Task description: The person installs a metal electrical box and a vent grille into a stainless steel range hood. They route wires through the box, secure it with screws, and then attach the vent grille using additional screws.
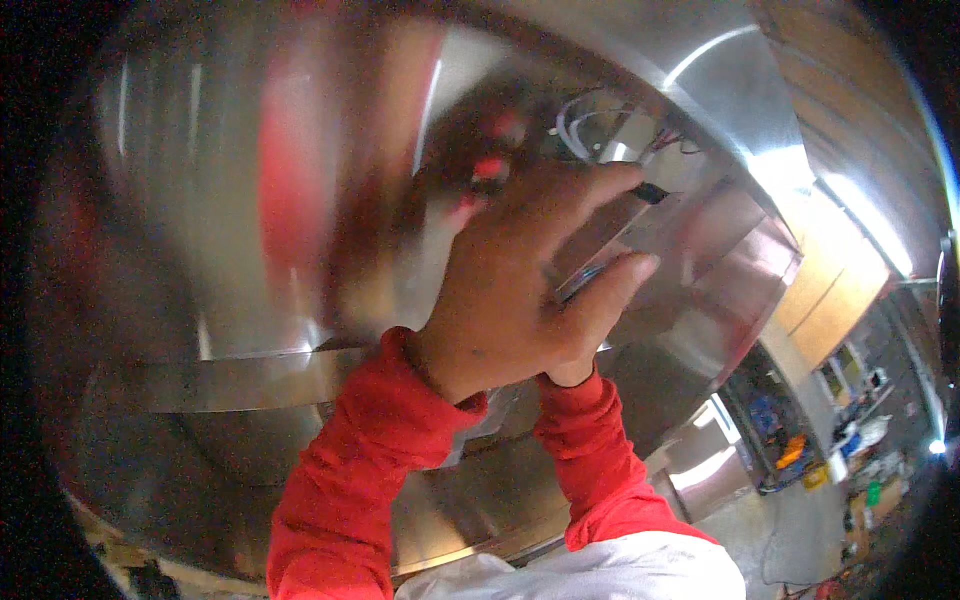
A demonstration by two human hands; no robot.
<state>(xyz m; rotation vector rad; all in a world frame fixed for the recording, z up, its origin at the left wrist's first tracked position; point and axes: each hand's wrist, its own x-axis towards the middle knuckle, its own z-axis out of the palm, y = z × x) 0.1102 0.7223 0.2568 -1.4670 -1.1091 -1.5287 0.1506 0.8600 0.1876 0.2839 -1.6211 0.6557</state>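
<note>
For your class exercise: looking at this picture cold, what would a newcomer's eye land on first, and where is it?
First the bright red sleeves, rising from the lower edge to the centre. There the left hand is raised against a large shiny metal housing, which fills most of the frame and mirrors the red; the right hand is mostly hidden behind it. Just above the fingers sit thin wires in an opening.

The left hand (510,290) covers nearly all of the right hand (610,285), so only one right fingertip shows and its grip cannot be told. The small dark part (650,192) at the left fingertips is too tiny to identify (wires (680,143) beside it likewise). The steel panel (200,200) is motion-blurred, its reflections mere red smears.
</note>
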